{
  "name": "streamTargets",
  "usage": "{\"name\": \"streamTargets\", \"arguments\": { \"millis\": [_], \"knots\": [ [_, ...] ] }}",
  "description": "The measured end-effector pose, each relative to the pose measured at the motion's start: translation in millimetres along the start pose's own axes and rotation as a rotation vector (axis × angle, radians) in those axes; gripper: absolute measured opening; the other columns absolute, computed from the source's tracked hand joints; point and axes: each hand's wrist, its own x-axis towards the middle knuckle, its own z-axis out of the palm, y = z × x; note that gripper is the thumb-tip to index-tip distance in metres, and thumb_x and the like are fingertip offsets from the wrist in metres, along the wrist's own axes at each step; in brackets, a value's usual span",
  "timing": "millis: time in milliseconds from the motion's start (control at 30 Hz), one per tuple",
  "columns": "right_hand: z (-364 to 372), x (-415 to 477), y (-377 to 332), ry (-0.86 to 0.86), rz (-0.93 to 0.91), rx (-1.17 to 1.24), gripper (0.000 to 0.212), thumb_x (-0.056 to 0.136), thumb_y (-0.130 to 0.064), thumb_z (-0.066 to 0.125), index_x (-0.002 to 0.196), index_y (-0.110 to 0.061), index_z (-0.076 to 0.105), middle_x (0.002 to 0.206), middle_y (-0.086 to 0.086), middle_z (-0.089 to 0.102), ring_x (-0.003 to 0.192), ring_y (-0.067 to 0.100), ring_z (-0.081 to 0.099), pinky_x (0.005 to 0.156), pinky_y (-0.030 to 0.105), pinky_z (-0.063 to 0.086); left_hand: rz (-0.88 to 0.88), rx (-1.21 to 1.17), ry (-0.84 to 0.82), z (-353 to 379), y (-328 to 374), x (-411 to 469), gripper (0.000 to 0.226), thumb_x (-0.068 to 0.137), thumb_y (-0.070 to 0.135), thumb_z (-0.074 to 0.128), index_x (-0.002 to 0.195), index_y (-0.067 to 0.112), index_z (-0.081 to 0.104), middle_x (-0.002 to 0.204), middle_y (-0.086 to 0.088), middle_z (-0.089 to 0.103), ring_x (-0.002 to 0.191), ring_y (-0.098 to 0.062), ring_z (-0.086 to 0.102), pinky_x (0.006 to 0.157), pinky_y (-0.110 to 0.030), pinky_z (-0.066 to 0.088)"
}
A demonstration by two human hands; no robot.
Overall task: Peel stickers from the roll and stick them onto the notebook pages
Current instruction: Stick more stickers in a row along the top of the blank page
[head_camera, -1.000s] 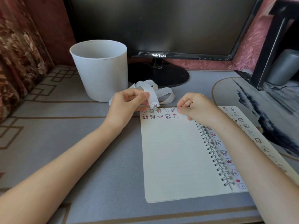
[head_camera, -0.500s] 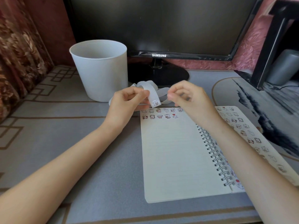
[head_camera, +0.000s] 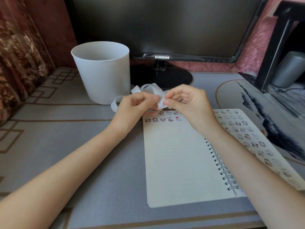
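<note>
An open spiral notebook lies on the desk, its left page lined with two short rows of small cartoon stickers at the top, its right page covered in several rows. My left hand pinches the end of a white sticker strip that curls back toward the bucket. A small sticker sits at that strip's end. My right hand pinches the sticker's right edge with thumb and forefinger, just above the notebook's top edge.
A white plastic bucket stands at the back left, beside a black Samsung monitor on its round stand. A mouse pad with an ink painting lies to the right, by a black frame and grey cylinder.
My right hand has lifted off the notebook's top edge and moved left to the strip's end, where it now pinches the sticker. My left hand kept its hold.
</note>
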Motion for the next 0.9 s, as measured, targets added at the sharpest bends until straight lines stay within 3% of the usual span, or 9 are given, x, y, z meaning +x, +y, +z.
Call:
{"name": "streamTargets", "arguments": {
  "millis": [233,433,600,733,900],
  "knots": [
    [2.2,-0.8,2.1,-0.024,-0.019,-0.004,0.009,0.080,-0.003,0.072,0.087,-0.008,0.069,0.079,0.010,0.069,0.070,0.013,0.063,0.065,0.017,0.047,0.012,0.023,0.022,-0.3,-1.1,0.0,0.011,0.088,0.010,0.063,0.087,0.002,0.070,0.073,-0.002,0.070,0.077,-0.011,0.069,0.072,-0.022,0.057],
    [2.5,-0.5,2.1,-0.008,-0.017,-0.068,0.007,0.080,-0.005,0.072,0.084,-0.010,0.070,0.080,0.009,0.070,0.077,0.024,0.066,0.072,0.021,0.051,-0.002,0.037,0.017,-0.9,-3.4,1.1,0.011,0.087,0.012,0.064,0.086,0.005,0.072,0.079,-0.009,0.073,0.081,-0.018,0.071,0.080,-0.028,0.057],
    [3.7,-2.5,1.5,-0.015,-0.018,-0.157,0.006,0.081,-0.009,0.073,0.083,-0.013,0.070,0.080,0.006,0.069,0.076,0.020,0.063,0.069,0.018,0.049,-0.002,0.028,0.022,1.1,-3.8,0.8,0.012,0.087,0.010,0.064,0.086,0.000,0.071,0.076,-0.009,0.072,0.075,-0.014,0.070,0.075,-0.024,0.058],
    [2.7,-4.8,-1.8,-0.034,-0.021,-0.223,0.005,0.080,-0.010,0.073,0.083,-0.011,0.070,0.068,-0.011,0.058,0.054,-0.001,0.052,0.055,0.008,0.038,-0.010,0.025,0.025,1.0,-2.9,0.6,0.010,0.086,0.009,0.064,0.085,0.002,0.072,0.081,-0.014,0.071,0.076,-0.016,0.069,0.073,-0.022,0.057],
    [1.1,-5.0,-2.1,-0.056,-0.075,-0.292,0.005,0.079,-0.012,0.074,0.080,-0.013,0.069,0.072,-0.016,0.050,0.054,-0.001,0.048,0.057,0.009,0.034,-0.028,0.018,0.031,0.1,-1.9,0.4,0.012,0.087,0.009,0.063,0.085,0.000,0.071,0.089,-0.023,0.069,0.084,-0.023,0.068,0.076,-0.027,0.058]
  ]
}}
